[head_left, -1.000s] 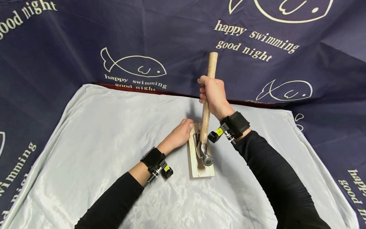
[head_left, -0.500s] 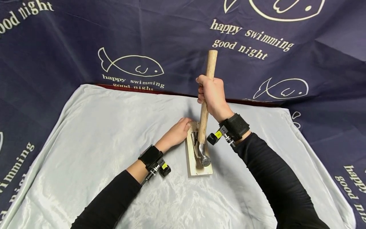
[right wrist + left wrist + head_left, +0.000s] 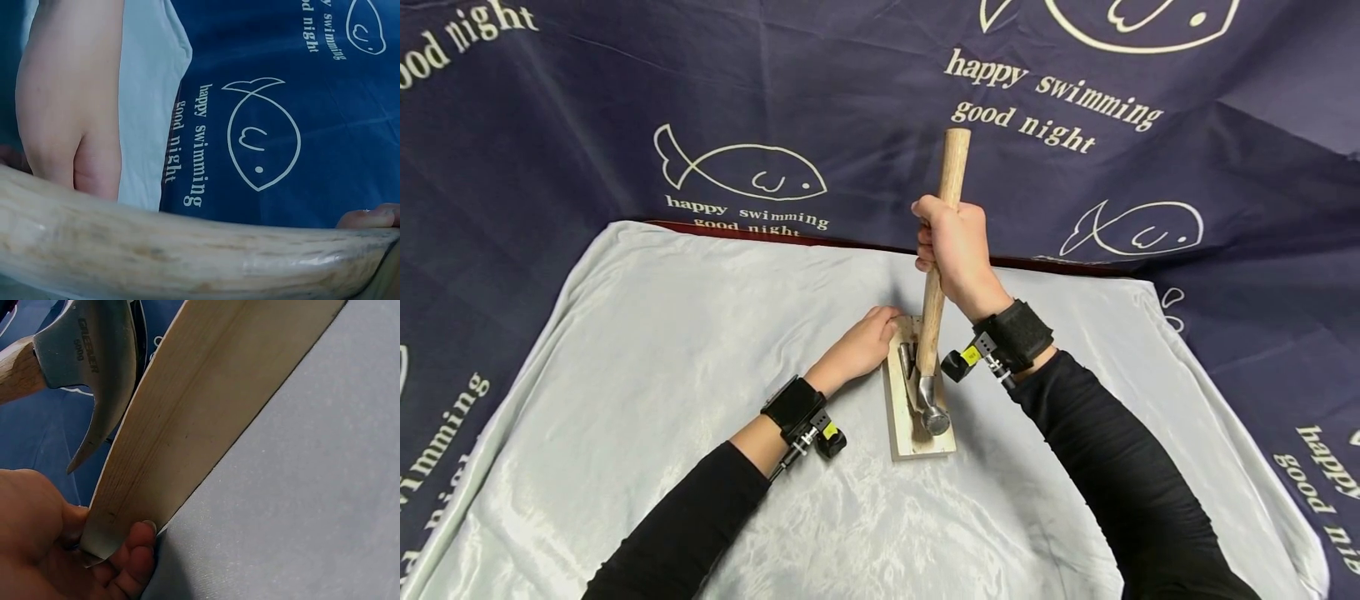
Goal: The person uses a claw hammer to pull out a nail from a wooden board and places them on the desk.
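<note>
My right hand (image 3: 958, 250) grips a claw hammer by its wooden handle (image 3: 933, 308), which rises steeply and leans slightly right in the head view. The steel hammer head (image 3: 934, 419) is down at the top of a pale wooden board (image 3: 936, 447), its round striking face toward me. In the left wrist view the curved claw (image 3: 103, 419) lies along the board's upper face, pointing toward my left hand (image 3: 37, 537). That hand holds the board's far end, thumb on one side and fingertips (image 3: 142, 534) curled on the other. The handle crosses close in the right wrist view.
A shiny pale cloth (image 3: 737, 325) covers the table. Dark blue fabric (image 3: 865, 100) with printed fish and lettering hangs behind and at the sides. Both wrists wear black straps (image 3: 1017, 333) with small cameras.
The head view has shifted slightly, moving the whole scene a little left. Both hands keep their holds, and the hammer stays at about the same spot on the board.
</note>
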Action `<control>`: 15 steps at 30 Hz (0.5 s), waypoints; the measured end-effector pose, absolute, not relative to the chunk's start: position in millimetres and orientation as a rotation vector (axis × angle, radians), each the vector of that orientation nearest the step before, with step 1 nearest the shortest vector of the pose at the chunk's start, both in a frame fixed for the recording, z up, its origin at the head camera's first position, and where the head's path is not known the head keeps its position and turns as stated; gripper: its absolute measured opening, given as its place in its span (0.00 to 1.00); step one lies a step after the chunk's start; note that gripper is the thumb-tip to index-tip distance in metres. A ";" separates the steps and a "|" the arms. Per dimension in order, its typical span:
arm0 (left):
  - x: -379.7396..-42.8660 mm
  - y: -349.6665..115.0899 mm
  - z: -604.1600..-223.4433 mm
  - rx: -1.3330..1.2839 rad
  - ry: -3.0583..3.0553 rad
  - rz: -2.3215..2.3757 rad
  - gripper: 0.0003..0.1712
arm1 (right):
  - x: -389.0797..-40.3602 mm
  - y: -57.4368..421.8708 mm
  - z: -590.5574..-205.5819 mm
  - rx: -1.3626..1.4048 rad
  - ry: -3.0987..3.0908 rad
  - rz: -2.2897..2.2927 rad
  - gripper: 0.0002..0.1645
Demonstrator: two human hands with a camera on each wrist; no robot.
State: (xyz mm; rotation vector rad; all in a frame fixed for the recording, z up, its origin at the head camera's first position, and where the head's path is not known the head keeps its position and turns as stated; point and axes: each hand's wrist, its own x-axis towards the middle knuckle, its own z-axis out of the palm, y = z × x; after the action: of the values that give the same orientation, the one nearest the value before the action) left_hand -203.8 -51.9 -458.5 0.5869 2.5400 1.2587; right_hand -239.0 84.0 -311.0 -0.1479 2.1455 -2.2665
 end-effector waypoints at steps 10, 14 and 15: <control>-205.3 -51.4 -458.2 0.602 2.533 1.266 0.24 | -234.5 84.9 -310.0 -0.180 2.141 -2.292 0.24; -206.3 -51.7 -458.3 0.596 2.523 1.268 0.24 | -232.0 85.6 -309.7 -0.202 2.138 -2.302 0.24; -206.6 -51.8 -458.4 0.595 2.518 1.268 0.24 | -231.3 85.7 -309.6 -0.208 2.137 -2.306 0.24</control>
State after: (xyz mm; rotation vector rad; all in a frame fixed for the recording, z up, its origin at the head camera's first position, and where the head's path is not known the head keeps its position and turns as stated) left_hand -206.6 -51.8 -458.4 0.5946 2.5177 1.2678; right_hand -231.3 85.7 -309.6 -0.2078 2.1370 -2.3060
